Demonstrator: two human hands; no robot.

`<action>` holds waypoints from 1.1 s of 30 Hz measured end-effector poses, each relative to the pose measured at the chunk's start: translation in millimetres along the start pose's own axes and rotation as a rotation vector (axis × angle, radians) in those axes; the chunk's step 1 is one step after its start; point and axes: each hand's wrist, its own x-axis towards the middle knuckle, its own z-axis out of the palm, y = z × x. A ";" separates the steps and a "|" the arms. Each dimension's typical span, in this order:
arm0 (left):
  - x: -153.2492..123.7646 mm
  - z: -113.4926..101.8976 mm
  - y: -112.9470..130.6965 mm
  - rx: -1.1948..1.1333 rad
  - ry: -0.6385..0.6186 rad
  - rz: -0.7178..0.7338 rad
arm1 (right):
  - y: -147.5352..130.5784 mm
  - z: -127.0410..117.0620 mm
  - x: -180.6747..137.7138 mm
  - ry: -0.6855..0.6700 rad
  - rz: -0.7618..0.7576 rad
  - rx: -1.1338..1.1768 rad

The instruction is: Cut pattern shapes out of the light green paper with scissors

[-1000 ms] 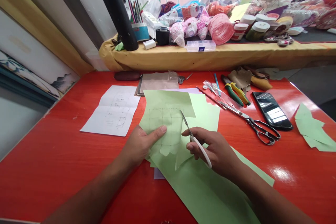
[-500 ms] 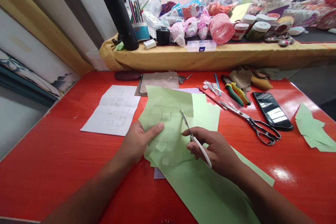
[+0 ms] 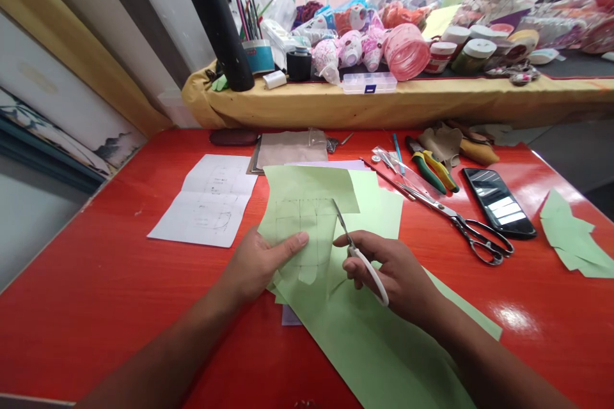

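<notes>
Marked paper (image 3: 314, 220): off the fingertip side of your left hand (image 3: 261, 262), clamped at its left edge, thumb on top. Your right hand (image 3: 391, 265) is closed round the scissors (image 3: 372, 275), blades at the paper's right side. Big green sheet (image 3: 384, 348) underneath. Shears (image 3: 448, 211) and phone (image 3: 499, 201) right, white sheet (image 3: 206, 204) left, all on the table (image 3: 119, 281).

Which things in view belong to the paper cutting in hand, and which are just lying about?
In the job:
line-marked green paper, held by the left hand
white-handled scissors, in the right hand
perhaps the drawn-on white sheet, as a reference

Apparently just lying about:
black-handled shears
smartphone
green-and-yellow-handled pliers
black flask
</notes>
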 end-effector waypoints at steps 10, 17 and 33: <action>7.2 -9.3 1.9 -0.043 0.018 -0.004 | 0.5 -0.5 0.9 -0.008 0.033 0.018; 9.5 -14.7 -2.5 -0.083 0.009 0.028 | 0.5 -1.1 1.5 -0.011 0.031 0.018; 7.1 -13.6 4.0 -0.038 0.005 0.032 | 1.2 -2.0 0.9 -0.029 0.007 -0.055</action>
